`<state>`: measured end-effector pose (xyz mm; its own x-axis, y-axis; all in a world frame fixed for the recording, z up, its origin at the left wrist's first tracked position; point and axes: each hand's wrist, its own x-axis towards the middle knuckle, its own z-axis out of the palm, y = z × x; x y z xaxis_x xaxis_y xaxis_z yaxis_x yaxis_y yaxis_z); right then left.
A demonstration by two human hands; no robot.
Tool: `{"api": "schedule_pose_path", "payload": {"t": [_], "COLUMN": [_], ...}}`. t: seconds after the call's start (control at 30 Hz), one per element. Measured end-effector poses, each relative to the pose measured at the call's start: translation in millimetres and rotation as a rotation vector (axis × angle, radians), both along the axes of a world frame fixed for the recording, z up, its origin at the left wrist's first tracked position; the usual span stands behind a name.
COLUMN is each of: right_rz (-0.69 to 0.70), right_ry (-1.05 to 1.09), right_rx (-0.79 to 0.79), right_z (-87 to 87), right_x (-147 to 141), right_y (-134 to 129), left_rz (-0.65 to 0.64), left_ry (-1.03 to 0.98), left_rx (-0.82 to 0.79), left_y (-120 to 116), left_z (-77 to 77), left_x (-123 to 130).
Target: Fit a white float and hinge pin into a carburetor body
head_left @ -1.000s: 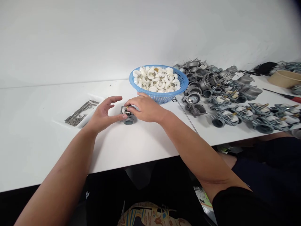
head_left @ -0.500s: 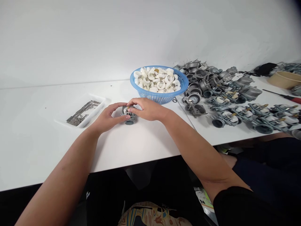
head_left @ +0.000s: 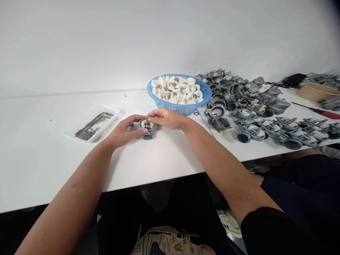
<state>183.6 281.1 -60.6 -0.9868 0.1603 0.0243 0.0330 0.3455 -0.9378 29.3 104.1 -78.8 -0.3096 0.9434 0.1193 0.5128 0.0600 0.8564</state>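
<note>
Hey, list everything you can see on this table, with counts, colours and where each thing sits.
Table: one, white, across the view.
Held carburetor: one, grey, between the hands.
Basket: one, blue, centre, behind the hands.
Plastic floats: many, white, in the basket.
Tray: one, white, left.
Metal pins: many, grey, in the tray.
Loose carburetors: many, silver-grey, right.
Screwdriver: one, red handle, far right.
Paper bowl: one, tan, far right.
Pouch: one, black, back right.
Left hand: one, on the held carburetor.
Right hand: one, fingertips on its top.
</note>
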Motion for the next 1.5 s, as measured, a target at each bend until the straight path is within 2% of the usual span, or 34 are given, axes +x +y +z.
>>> {"api": "schedule_pose_path", "payload": {"t": [0.13, 0.33, 0.5, 0.63, 0.8, 0.9, 1.03, 1.1, 1.27, 1.5], "right_rz": [0.058, 0.033, 0.049, 0.068, 0.074, 0.056, 0.017, 0.015, 0.016, -0.011], "right_ry": [-0.064, -0.078, -0.084, -0.058, -0.037, -0.052, -0.05, -0.044, -0.059, -0.095], "right_rx": [-0.172, -0.321, -0.309, -0.231, -0.193, -0.191, -0.184, -0.183, -0.147, -0.158], "right_z": [1.3, -3.8, -0.8, 1.9, 1.0, 0.0, 1.4, 3.0, 5.6, 7.6], "right_x": [3, 2, 3, 4, 3, 3, 4, 4, 6, 6], "right_y": [6, 10, 7, 6, 6, 6, 5, 4, 2, -1], "left_rz": [0.038, 0.044, 0.012, -0.049, -0.06, -0.048, 0.067, 0.065, -0.053, -0.117], "left_ry": [-0.022, -0.074, -0.172, -0.259, -0.296, -0.19, 0.071, 0.088, -0.186, -0.466], "left_rx": [0.027, 0.036, 0.007, -0.006, -0.002, 0.009, 0.068, 0.083, 0.013, -0.047], "left_y": [0, 0, 0, 0, 0, -1, -3, -3, -1, -1], "left_z": [-0.4, -1.6, -3.0, -3.2, -1.5, 1.2, 3.3, 2.9, 1.3, 6.1], "left_x": [1, 1, -1, -3, -3, 1, 6, 5, 3, 6]}}
